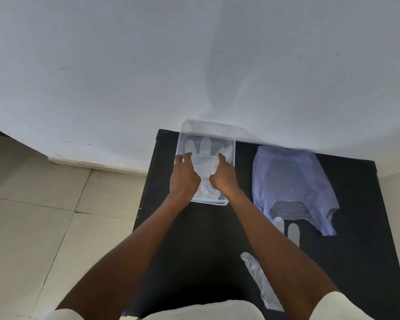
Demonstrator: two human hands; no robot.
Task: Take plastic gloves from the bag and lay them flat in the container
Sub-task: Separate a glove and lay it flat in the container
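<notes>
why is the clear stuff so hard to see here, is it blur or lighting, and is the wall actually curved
Head view: lighting is soft and flat; the transparent container nearly vanishes where its far rim overlaps the pale wall, and the glove inside under the left hand and right hand shows only as a faint haze. Wide-angle distortion bows the wall's base line; a dim grey shadow falls above the container.

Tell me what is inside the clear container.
A clear plastic glove lies spread in the clear container, fingers toward the wall. The left hand and right hand press on it, covering its sides; anything beneath cannot be seen.
</notes>
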